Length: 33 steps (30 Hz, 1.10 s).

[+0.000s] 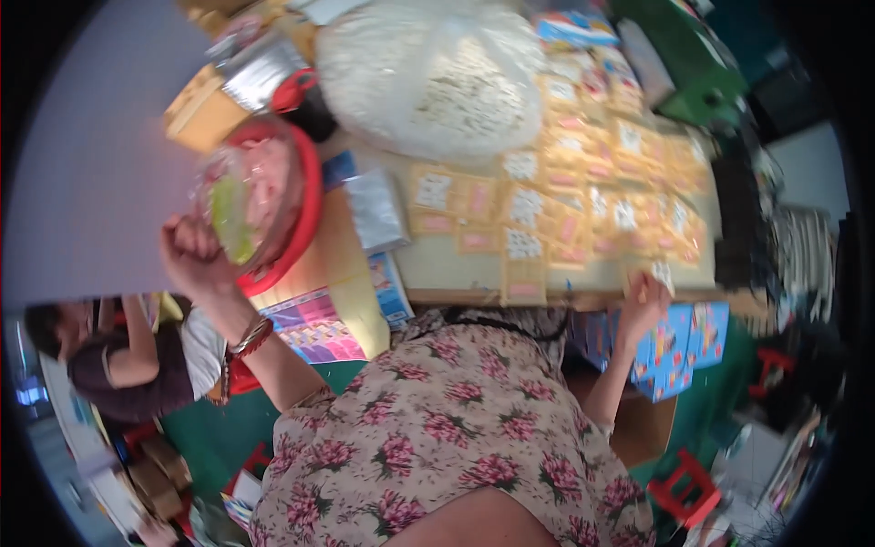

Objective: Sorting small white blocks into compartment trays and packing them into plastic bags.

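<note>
Now my left hand (187, 248) is clenched on the clear bag (251, 196) lying in the red basin (305, 205) at the table's (447, 269) left edge. My right hand (645, 296) pinches a small white piece (663, 273) at the near edge, beside the orange packets (583, 182). I judge I'm mid-sorting; next needs a careful placement among them.
</note>
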Each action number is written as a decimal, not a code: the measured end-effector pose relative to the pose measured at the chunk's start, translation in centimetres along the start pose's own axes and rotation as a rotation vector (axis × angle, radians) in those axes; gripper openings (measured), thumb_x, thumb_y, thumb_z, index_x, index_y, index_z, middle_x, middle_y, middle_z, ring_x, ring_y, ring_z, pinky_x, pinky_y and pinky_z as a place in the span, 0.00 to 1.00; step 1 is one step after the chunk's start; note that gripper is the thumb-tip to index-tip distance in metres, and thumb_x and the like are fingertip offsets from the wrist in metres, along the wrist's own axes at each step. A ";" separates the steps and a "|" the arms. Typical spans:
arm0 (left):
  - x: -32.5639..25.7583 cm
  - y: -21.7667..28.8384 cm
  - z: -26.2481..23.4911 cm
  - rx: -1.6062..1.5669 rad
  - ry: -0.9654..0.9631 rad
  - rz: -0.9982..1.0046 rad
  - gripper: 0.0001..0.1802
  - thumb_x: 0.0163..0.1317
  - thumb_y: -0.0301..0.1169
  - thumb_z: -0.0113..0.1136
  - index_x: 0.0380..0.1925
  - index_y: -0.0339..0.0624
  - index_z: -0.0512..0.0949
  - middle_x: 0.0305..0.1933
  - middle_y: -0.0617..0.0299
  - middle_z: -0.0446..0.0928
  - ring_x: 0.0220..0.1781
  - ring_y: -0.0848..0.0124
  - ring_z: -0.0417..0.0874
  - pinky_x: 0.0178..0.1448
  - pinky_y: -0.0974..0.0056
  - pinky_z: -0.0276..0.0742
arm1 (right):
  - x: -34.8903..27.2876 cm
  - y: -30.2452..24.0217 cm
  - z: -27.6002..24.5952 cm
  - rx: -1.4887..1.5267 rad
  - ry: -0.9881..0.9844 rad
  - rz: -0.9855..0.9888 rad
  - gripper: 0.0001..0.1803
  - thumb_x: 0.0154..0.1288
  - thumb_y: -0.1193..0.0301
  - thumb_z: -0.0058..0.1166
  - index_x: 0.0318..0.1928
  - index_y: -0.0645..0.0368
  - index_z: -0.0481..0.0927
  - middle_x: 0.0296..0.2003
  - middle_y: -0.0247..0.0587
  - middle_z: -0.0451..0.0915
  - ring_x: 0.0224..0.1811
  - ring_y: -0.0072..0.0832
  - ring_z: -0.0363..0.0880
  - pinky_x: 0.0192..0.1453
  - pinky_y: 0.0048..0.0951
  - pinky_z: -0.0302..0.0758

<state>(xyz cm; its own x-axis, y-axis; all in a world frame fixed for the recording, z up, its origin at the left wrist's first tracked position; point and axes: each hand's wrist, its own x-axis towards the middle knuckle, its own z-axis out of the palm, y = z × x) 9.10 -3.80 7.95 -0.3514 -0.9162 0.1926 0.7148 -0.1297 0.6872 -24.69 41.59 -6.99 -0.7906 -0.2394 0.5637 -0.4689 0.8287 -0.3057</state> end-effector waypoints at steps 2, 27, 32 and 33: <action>-0.1 -0.1 0.9 0.082 0.072 0.083 0.13 0.68 0.34 0.39 0.28 0.42 0.69 0.13 0.72 0.49 0.13 0.81 0.45 0.16 0.73 0.42 | -0.3 0.0 0.1 0.066 -0.004 0.006 0.06 0.60 0.75 0.53 0.36 0.62 0.79 0.31 0.44 0.77 0.37 0.40 0.73 0.47 0.39 0.68; -0.1 -2.9 -4.2 1.880 0.105 0.384 0.28 0.59 0.39 0.58 0.57 0.41 0.66 0.59 0.46 0.64 0.62 0.53 0.65 0.59 0.52 0.65 | -1.0 -14.9 0.7 0.570 -0.345 -0.377 0.05 0.57 0.80 0.55 0.35 0.61 0.78 0.27 0.41 0.75 0.33 0.36 0.73 0.40 0.32 0.67; -5.2 -1.7 -11.1 1.521 0.820 0.580 0.18 0.62 0.33 0.54 0.49 0.35 0.72 0.51 0.46 0.71 0.48 0.58 0.74 0.53 0.59 0.70 | -1.8 -19.4 0.7 0.974 -0.914 -0.040 0.07 0.63 0.74 0.52 0.39 0.64 0.77 0.32 0.40 0.79 0.32 0.25 0.77 0.37 0.25 0.73; -6.3 -1.0 -13.0 1.529 0.836 0.575 0.18 0.62 0.33 0.54 0.49 0.35 0.72 0.51 0.46 0.71 0.48 0.58 0.74 0.53 0.59 0.70 | -1.1 -21.2 0.6 1.113 -1.109 0.063 0.10 0.65 0.71 0.50 0.43 0.65 0.76 0.35 0.41 0.79 0.32 0.24 0.77 0.38 0.24 0.74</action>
<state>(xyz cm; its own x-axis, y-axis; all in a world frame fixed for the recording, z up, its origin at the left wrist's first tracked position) 18.47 -2.81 -3.09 0.4091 -0.7060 0.5781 -0.6568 0.2119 0.7236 -14.06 23.98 -1.56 -0.4689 -0.8720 -0.1408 -0.0735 0.1974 -0.9776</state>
